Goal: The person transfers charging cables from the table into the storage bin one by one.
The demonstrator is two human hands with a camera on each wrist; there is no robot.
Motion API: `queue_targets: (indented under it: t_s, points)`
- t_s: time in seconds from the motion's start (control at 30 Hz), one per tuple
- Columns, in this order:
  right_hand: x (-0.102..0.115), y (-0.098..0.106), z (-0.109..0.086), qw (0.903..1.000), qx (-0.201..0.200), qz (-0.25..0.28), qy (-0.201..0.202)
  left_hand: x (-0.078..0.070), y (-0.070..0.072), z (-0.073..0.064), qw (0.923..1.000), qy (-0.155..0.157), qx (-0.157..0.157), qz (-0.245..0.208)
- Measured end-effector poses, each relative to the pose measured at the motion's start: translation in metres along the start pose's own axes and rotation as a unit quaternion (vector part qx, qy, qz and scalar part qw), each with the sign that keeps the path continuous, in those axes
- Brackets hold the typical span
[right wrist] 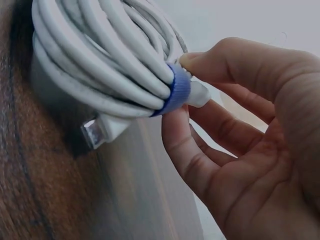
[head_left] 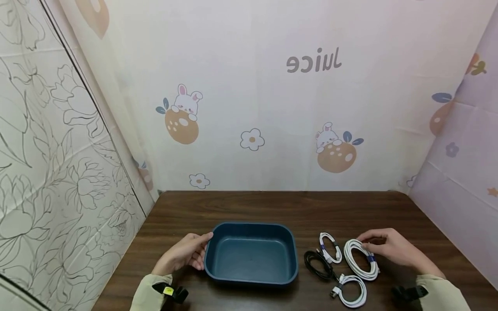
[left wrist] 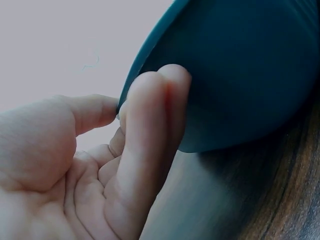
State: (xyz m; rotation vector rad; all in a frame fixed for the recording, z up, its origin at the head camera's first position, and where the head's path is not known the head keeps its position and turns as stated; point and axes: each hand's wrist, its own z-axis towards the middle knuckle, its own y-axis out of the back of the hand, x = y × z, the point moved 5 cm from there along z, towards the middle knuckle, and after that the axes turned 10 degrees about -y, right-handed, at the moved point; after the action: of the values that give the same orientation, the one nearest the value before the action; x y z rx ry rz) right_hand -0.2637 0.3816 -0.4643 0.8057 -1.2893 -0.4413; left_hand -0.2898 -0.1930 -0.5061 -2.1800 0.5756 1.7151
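Observation:
A dark blue-green rectangular plastic tray (head_left: 251,280) stands at the middle of the table. My left hand (head_left: 186,252) grips its left rim, thumb at the rim; in the left wrist view, fingers (left wrist: 150,115) press the outer wall of the tray (left wrist: 245,75). To the right, my right hand (head_left: 397,250) pinches the largest coiled white cable (head_left: 350,259). In the right wrist view the thumb and fingers hold that cable (right wrist: 100,60) beside its blue strap (right wrist: 175,90), and a metal-tipped plug (right wrist: 97,131) sticks out below.
Between tray and right hand lie a small white cable coil (head_left: 323,242), a black cable coil (head_left: 309,264) and another white cable coil (head_left: 363,293). All rest on the dark wood table (head_left: 272,203). A printed curtain (head_left: 253,86) hangs behind the table's far edge.

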Motion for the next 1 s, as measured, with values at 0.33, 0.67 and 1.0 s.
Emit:
queue_targets:
  t_s: [0.33,0.67,1.0]
  points:
    - [0.002,0.005,0.0,0.9995,-0.024,-0.017,-0.004,-0.001,-0.001,0.0,0.9999,0.001,0.013,0.001]
    - [0.001,0.01,0.002,0.9962,-0.043,-0.045,-0.061,-0.005,0.0,-0.001,0.9999,-0.006,0.01,0.006]
    - [0.008,0.013,0.01,0.9956,-0.049,-0.042,-0.068,-0.006,0.0,0.0,0.9994,-0.016,0.031,0.008]
